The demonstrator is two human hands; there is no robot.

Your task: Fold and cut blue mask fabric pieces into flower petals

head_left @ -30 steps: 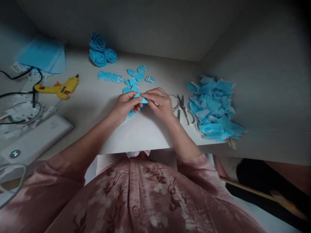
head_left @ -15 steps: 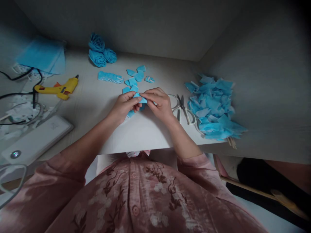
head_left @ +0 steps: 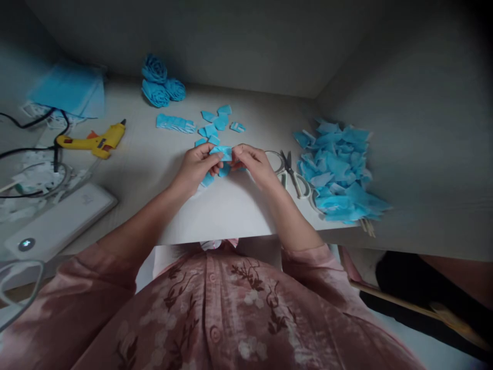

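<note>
Between both hands, over the table, is a small blue fabric piece [head_left: 224, 152], its upper side showing as a short flat strip. My left hand [head_left: 197, 165] pinches its left end between thumb and fingers. My right hand [head_left: 254, 163] pinches the right end, with its fingertips curled. Just beyond the hands lie several folded blue fabric pieces [head_left: 220, 122], and more peek out beneath the hands. A row of overlapping blue pieces [head_left: 175, 123] lies farther left. Close to the right wrist are open scissors [head_left: 295, 177] with pale handles.
Three blue fabric roses [head_left: 156, 92] sit at the back. Blue face masks [head_left: 67, 92], a yellow glue gun [head_left: 110, 140], white scraps [head_left: 36, 177] and a white power bank [head_left: 63, 218] with cables occupy the left. A pile of blue fabric pieces [head_left: 339, 164] stands near the right wall.
The fabric piece has gone from a pointed, triangular look to a flat strip. My right hand has shifted slightly right, with its fingers curled lower around that end.
</note>
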